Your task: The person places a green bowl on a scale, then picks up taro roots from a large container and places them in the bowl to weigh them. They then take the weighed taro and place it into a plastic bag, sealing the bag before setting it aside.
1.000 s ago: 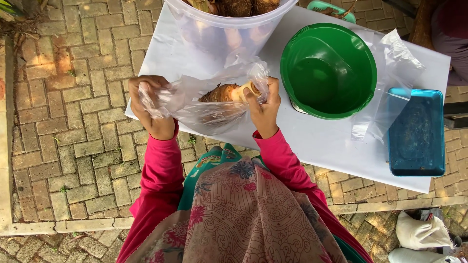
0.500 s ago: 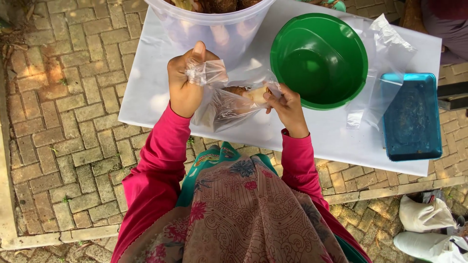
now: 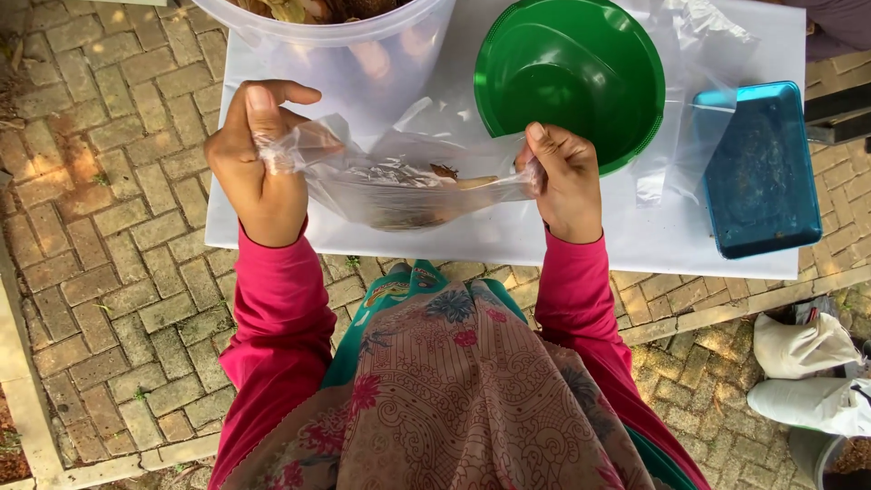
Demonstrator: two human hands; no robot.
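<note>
The left hand (image 3: 259,163) is gripping one end of a clear plastic bag (image 3: 408,186), its fingers (image 3: 263,122) curled shut around the bunched film. The right hand (image 3: 564,181) is pinching the opposite end, thumb and fingers pressed together on the plastic. The bag is hanging stretched between the two hands, its long axis running from one set of fingers straight across to the other, sagging slightly at the middle where brown food pieces (image 3: 445,177) are lying. Neither hand is nearer; both are holding an end. Just beyond the right fingers a green bowl (image 3: 570,77) is sitting on the white table (image 3: 581,245).
</note>
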